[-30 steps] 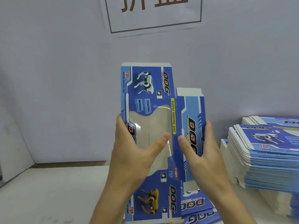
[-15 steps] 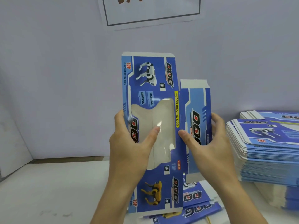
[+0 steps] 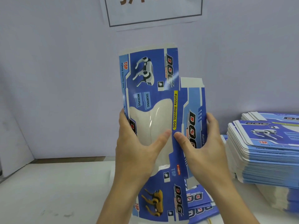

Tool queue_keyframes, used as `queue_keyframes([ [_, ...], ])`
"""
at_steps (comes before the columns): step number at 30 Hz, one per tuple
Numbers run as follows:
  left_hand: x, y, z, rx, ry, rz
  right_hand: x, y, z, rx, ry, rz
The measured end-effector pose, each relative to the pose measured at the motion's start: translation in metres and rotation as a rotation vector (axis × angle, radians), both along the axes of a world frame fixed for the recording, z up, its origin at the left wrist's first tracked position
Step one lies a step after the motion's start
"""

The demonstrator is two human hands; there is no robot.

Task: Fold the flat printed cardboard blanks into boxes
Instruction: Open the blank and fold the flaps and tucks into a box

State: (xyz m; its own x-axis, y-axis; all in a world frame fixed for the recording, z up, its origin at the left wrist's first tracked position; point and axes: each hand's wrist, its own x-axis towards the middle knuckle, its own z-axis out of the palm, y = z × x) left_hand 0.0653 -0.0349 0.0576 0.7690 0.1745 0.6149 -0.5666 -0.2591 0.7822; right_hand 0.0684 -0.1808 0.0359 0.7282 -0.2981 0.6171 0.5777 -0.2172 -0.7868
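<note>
A blue printed cardboard blank [image 3: 163,88] with a clear window and dog pictures stands upright in front of me, held off the table. My left hand [image 3: 137,152] grips its left edge, thumb lying across the window. My right hand [image 3: 202,147] grips the right side panel, thumb pressing near the fold line, fingers wrapped behind the right edge. The two thumbs nearly meet at the crease. The panels bow slightly along that crease.
A tall stack of flat blanks [image 3: 265,156] sits on the table at the right. More blanks [image 3: 200,206] lie flat under the held one. A white table [image 3: 56,188] spreads to the left, a wall with a paper sign [image 3: 153,12] behind.
Both hands have lifted the blank a little higher and tilted it slightly. The thumbs have come closer together at the crease, and the panels bend more.
</note>
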Motion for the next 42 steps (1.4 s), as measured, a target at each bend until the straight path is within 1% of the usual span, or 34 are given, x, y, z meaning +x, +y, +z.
queue_keyframes([
  [3,0.002,-0.002,-0.001,-0.032,0.052,-0.051,-0.004,0.005,0.003,-0.014,0.008,0.055],
  [6,0.008,0.006,-0.005,-0.107,0.056,-0.033,-0.008,0.002,0.009,-0.028,0.002,0.153],
  [9,0.014,0.024,-0.007,-0.185,0.104,-0.047,-0.012,-0.008,0.018,0.027,0.016,0.293],
  [12,0.018,0.038,-0.009,-0.238,0.145,-0.086,-0.015,-0.020,0.025,0.100,0.061,0.362],
  [14,0.018,0.038,-0.009,-0.259,0.140,-0.142,-0.015,-0.024,0.025,0.097,0.085,0.405],
  [16,0.016,0.031,-0.008,-0.244,0.106,-0.128,-0.014,-0.023,0.024,0.053,0.114,0.420],
  [19,0.014,0.021,-0.006,-0.206,0.097,0.012,-0.012,-0.019,0.021,0.030,0.118,0.419],
  [22,0.010,0.016,-0.004,-0.147,0.141,-0.002,-0.011,-0.016,0.019,0.012,0.110,0.458],
  [24,0.010,0.016,-0.001,-0.091,0.170,0.026,-0.013,-0.010,0.018,-0.023,0.082,0.473],
  [26,0.008,0.016,0.002,-0.045,0.168,0.074,-0.014,-0.002,0.017,-0.077,0.035,0.456],
  [27,0.007,0.015,0.004,-0.053,0.153,0.071,-0.013,0.003,0.016,-0.102,0.020,0.448],
  [30,0.003,0.008,0.006,-0.154,0.122,-0.071,-0.012,0.014,0.011,-0.137,0.006,0.464],
  [32,-0.001,0.003,0.005,-0.163,0.096,-0.140,-0.011,0.016,0.009,-0.090,0.035,0.536],
  [35,-0.006,0.000,0.006,-0.153,0.066,-0.238,-0.012,0.010,0.010,-0.001,0.129,0.620],
  [39,-0.006,0.009,0.007,-0.196,0.088,-0.411,-0.015,-0.008,0.016,0.035,0.188,0.556],
  [42,-0.007,0.010,0.005,-0.214,0.119,-0.517,-0.017,-0.014,0.018,0.012,0.212,0.615],
])
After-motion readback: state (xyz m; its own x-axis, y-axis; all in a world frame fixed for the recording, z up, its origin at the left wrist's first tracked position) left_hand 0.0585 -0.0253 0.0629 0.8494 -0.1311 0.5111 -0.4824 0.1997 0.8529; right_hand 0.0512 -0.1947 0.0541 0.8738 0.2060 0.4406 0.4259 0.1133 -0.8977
